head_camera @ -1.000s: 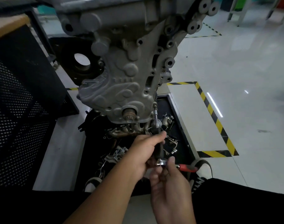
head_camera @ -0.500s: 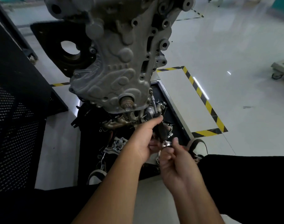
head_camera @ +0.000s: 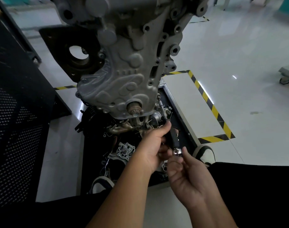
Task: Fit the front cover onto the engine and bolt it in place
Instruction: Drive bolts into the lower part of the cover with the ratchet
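**Both hands on the driver under the front cover**

Head view. No brand, label or readable writing shows anywhere; the only markings are the yellow-and-black floor tape to the right of the engine.

The front cover sits against the face of the engine, whose top is cut off by the upper edge of the picture. The crank snout pokes out through the cover's lower part. At the cover's lower right edge a thin metal shaft runs up from a black-handled driver; the tip where it meets the cover is too small and dark to make out, so no bolt can be told.

The left hand is curled round the upper part of the driver's handle, below the cover. The right hand pinches the shiny metal end of the handle between thumb and fingertips, the remaining fingers loosely bent.

Below the engine lies a dark tray of loose engine parts, mostly in shadow and hard to tell apart; a small pump housing is visible left of the hands. Two shoes show at the tray's near edge. A black perforated panel fills the space left of the engine.
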Demonstrator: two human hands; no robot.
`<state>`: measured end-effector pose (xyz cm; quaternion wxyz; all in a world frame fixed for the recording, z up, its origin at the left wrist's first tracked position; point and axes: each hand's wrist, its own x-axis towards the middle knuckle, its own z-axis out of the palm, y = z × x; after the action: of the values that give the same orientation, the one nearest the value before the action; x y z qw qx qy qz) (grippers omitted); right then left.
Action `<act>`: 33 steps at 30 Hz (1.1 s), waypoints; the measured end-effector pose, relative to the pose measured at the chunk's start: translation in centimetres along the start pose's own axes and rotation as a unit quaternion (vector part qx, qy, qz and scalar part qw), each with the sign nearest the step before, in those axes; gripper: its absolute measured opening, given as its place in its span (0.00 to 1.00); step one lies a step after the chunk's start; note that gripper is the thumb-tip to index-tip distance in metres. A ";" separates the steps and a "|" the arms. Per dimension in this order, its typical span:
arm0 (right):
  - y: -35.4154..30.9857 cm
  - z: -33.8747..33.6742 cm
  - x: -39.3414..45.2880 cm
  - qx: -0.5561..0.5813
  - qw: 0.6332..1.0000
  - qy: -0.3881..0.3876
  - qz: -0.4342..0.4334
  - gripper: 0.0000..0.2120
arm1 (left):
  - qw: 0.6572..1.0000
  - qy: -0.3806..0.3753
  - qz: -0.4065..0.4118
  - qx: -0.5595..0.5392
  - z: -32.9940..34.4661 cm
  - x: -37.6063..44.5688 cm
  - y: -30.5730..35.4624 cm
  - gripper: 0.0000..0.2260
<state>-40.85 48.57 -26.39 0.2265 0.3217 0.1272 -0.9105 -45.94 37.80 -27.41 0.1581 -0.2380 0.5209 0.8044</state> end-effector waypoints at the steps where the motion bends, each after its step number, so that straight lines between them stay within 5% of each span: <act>1: -0.3 0.1 0.1 0.048 0.998 -0.005 0.027 0.12 | 1.000 -0.016 -0.001 0.005 -0.1 0.0 0.1 0.14; 4: -0.1 -0.4 0.3 -0.131 0.980 0.027 -0.146 0.07 | 0.999 0.017 0.027 0.021 0.2 0.4 0.2 0.12; 7: 0.3 -0.8 0.2 -0.447 0.788 0.084 -0.414 0.05 | 0.997 0.057 0.044 0.009 0.8 0.7 -0.2 0.11; 8: 0.5 -0.9 0.3 -0.464 0.770 0.087 -0.430 0.06 | 0.997 0.064 0.044 0.004 0.9 0.8 -0.2 0.11; 9: 0.4 -0.9 0.3 -0.435 0.795 0.085 -0.414 0.06 | 0.997 0.063 0.040 0.001 0.9 0.8 -0.1 0.11; 11: -0.2 0.1 -0.2 -0.196 0.955 0.044 -0.220 0.06 | 1.000 0.029 0.006 0.005 0.8 0.8 0.2 0.14; 12: -0.5 0.7 -0.6 -0.047 0.993 0.008 -0.109 0.07 | 1.000 0.005 -0.010 0.011 0.8 0.7 0.3 0.15; 13: -0.9 0.9 -0.6 0.055 0.998 0.005 -0.038 0.09 | 1.000 -0.012 -0.014 0.014 0.7 0.7 0.4 0.16; 15: -1.2 1.0 -0.5 0.012 0.998 0.027 -0.055 0.08 | 1.000 -0.009 -0.002 0.011 0.7 0.8 0.3 0.16; 16: -1.1 0.6 -0.2 -0.113 0.982 0.062 -0.136 0.05 | 1.000 0.005 0.005 0.011 0.8 0.9 0.1 0.16; 17: -0.9 0.1 0.1 -0.271 0.925 0.100 -0.246 0.04 | 1.000 0.025 0.011 0.013 1.0 1.0 0.0 0.14; 19: -0.5 -0.4 0.4 -0.512 0.751 0.136 -0.395 0.06 | 0.998 0.053 0.019 0.004 1.4 1.0 -0.3 0.13; 20: -0.2 -0.5 0.8 -0.529 0.727 0.143 -0.413 0.06 | 0.998 0.056 0.023 -0.007 1.5 1.1 -0.2 0.14; 21: -0.2 -0.6 0.8 -0.486 0.768 0.129 -0.396 0.06 | 0.998 0.055 0.025 -0.014 1.5 1.1 -0.1 0.15; 22: -0.1 -0.5 0.6 -0.375 0.860 0.104 -0.330 0.04 | 0.998 0.051 0.024 -0.016 1.4 1.0 0.1 0.16; 23: -0.1 0.2 0.0 -0.204 0.957 0.059 -0.198 0.04 | 0.999 0.042 0.020 -0.016 1.3 1.0 0.3 0.16; 24: -0.1 0.9 -0.7 -0.022 0.998 0.001 -0.060 0.09 | 0.999 0.033 0.016 -0.017 1.2 1.0 0.4 0.16; 26: -0.6 0.9 -0.7 0.130 0.990 -0.008 0.061 0.13 | 0.999 0.034 0.012 -0.023 0.9 1.0 0.5 0.16; 28: 0.1 0.7 -0.4 -0.015 0.999 0.026 -0.014 0.09 | 0.997 0.069 0.028 -0.023 0.8 1.2 0.3 0.15; 29: 0.7 0.2 0.0 -0.155 0.979 0.067 -0.118 0.06 | 0.996 0.082 0.044 -0.017 0.7 1.3 0.2 0.15; 31: 1.2 -0.7 0.7 -0.436 0.829 0.125 -0.328 0.02 | 0.994 0.089 0.066 -0.007 0.9 1.3 0.0 0.14; 32: 1.3 -1.0 1.1 -0.498 0.770 0.135 -0.376 0.03 | 0.993 0.088 0.072 -0.005 1.0 1.2 0.0 0.14; 33: 1.4 -1.2 1.1 -0.507 0.761 0.120 -0.388 0.03 | 0.993 0.088 0.077 -0.005 1.1 1.1 0.0 0.15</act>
<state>-40.27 47.50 -28.14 -0.0332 0.1896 0.7099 -0.6775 -47.13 38.79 -27.68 0.0484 -0.2681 0.5452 0.7928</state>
